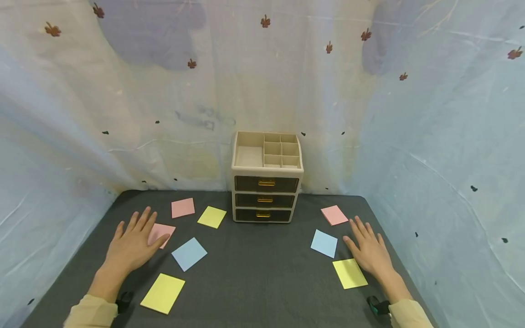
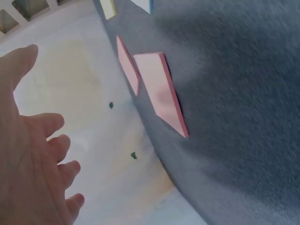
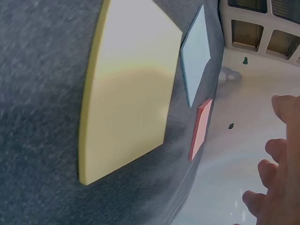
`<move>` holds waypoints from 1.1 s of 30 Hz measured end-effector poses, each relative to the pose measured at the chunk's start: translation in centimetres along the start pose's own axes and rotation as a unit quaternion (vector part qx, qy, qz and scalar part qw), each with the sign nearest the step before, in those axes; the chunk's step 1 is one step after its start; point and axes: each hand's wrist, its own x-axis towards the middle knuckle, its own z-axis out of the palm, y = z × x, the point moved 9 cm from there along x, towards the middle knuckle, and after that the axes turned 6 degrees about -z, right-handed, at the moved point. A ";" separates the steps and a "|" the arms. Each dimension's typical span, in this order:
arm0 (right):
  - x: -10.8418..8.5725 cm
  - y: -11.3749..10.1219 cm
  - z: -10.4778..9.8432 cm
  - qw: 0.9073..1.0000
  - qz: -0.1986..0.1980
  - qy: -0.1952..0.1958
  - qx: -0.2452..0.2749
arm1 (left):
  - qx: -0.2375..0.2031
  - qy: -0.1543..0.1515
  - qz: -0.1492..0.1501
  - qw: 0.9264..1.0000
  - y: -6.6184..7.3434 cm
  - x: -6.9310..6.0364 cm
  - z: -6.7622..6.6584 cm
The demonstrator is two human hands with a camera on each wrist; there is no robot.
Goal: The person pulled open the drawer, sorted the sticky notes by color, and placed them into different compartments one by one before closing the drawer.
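Observation:
In the head view the left hand [image 1: 130, 246] is spread above the table's left side, partly covering a pink note pad [image 1: 159, 234]. A blue pad [image 1: 189, 254] lies to its right, a large yellow pad [image 1: 162, 293] nearer the front. The right hand [image 1: 370, 251], fingers extended, hovers beside a yellow pad [image 1: 350, 274] and a blue pad [image 1: 324, 243]; a pink pad [image 1: 334, 215] lies farther back. Neither hand holds anything. In the left wrist view a gap separates the fingers from the pink pad [image 2: 161, 89]; the right wrist view shows the yellow pad [image 3: 131, 89] thick-edged.
A beige organizer [image 1: 267, 173] with three dark drawers and an open divided top stands at the back centre. Another pink pad [image 1: 182, 207] and a small yellow pad [image 1: 211, 217] lie left of it. Patterned curtains [image 1: 262, 82] hang behind and beside the dark table [image 1: 262, 273].

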 end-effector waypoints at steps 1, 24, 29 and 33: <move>0.1 -0.1 -0.2 1.000 0.000 0.005 0.001 | -0.001 0.001 0.001 1.000 0.2 0.0 -0.1; 4.6 -5.3 -5.3 0.981 -0.064 0.181 0.030 | -0.025 0.040 0.046 0.998 7.5 0.7 -0.4; 5.8 -6.6 -6.3 0.977 -0.077 0.195 0.035 | -0.061 0.105 0.056 0.991 9.1 0.9 -1.1; 7.0 -7.7 -7.0 0.976 -0.086 0.194 0.037 | -0.109 0.157 0.059 0.980 10.2 1.2 -1.8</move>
